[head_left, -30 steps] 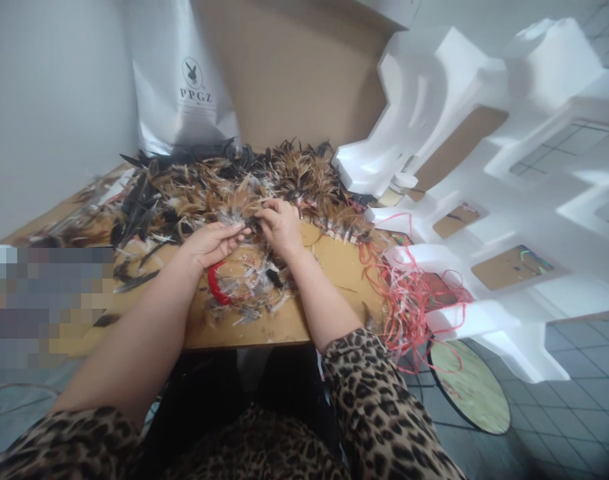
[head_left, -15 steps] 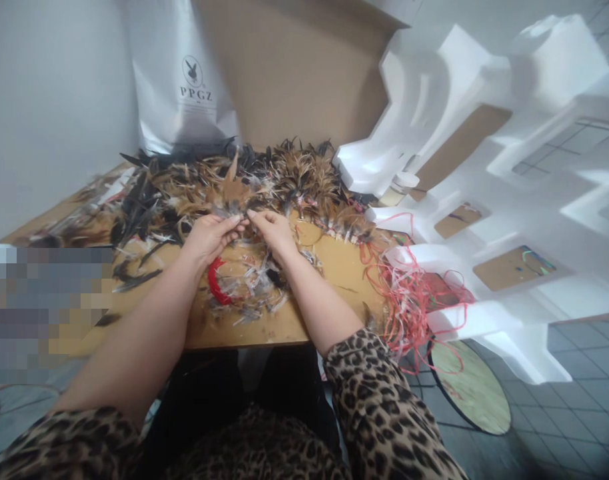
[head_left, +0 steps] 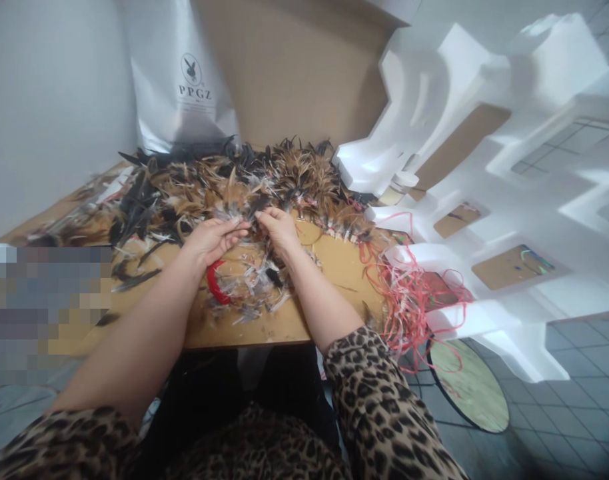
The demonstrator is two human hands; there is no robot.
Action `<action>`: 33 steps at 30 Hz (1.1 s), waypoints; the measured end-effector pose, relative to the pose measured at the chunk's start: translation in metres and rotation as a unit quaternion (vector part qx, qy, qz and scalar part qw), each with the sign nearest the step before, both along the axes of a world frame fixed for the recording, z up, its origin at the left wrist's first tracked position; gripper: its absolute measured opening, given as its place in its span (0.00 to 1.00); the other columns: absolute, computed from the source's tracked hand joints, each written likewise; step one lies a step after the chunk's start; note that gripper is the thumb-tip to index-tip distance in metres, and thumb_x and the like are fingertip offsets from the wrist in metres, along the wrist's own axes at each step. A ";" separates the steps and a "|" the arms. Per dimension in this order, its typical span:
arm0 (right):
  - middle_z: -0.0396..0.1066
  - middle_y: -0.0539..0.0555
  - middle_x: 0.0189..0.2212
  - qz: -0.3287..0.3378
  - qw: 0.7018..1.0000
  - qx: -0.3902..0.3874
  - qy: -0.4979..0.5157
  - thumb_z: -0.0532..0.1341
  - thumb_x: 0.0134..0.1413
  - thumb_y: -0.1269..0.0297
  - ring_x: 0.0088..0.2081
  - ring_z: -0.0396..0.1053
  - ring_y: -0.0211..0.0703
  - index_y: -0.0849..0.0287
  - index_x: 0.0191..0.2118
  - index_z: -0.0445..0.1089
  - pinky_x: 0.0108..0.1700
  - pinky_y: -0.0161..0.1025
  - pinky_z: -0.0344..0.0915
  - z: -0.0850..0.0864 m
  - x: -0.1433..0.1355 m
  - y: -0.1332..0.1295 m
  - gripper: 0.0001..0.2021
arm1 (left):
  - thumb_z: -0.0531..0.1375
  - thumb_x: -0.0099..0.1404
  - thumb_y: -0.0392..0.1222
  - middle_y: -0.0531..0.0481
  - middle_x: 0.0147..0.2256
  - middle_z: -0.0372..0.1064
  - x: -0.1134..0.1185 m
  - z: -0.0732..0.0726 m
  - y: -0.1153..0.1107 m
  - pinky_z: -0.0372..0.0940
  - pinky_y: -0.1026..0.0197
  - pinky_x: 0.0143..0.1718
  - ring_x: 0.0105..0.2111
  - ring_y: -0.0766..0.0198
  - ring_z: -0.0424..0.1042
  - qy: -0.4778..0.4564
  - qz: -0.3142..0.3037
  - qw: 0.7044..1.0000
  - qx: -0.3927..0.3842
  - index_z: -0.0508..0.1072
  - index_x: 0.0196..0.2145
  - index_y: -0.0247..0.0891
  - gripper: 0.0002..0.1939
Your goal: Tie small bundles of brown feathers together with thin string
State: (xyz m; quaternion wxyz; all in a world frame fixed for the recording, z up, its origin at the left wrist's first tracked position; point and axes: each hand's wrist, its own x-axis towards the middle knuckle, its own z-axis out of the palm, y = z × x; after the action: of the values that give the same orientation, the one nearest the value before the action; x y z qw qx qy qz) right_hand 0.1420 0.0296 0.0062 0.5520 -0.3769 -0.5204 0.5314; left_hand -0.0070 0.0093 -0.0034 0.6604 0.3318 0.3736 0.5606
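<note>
My left hand pinches the base of a small bunch of brown and grey feathers, its tips pointing away from me. Just to the right, my right hand has thumb and forefinger closed on a dark feather beside that bunch. A large heap of brown and black feathers lies right behind both hands. Below them on the wooden table are a red curved piece and loose clear and grey scraps. The fingertips hide the feather quills.
A tangle of pink string hangs at the table's right edge, against white foam packing. A small white-lidded jar stands near the foam. Behind the heap are a silver bag and cardboard. A round stool stands lower right.
My right hand has moved slightly right, away from the left, and a dark feather now shows at its fingertips. My left hand still holds the brown bunch.
</note>
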 end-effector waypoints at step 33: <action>0.63 0.43 0.16 0.033 0.997 -0.066 0.038 0.63 0.36 0.64 0.19 0.60 0.29 0.60 0.23 0.59 0.23 0.28 0.55 -0.001 -0.008 -0.005 0.11 | 0.61 0.53 0.31 0.41 0.23 0.72 0.010 0.000 -0.003 0.62 0.74 0.19 0.20 0.71 0.70 0.037 0.022 0.999 0.001 0.73 0.25 0.26 0.03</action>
State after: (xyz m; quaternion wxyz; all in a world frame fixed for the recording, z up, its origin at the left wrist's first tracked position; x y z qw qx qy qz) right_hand 0.1343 0.0249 0.0055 0.5275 -0.3748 -0.4748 0.5966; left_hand 0.0030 0.0058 -0.0039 0.6333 0.3450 0.4046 0.5623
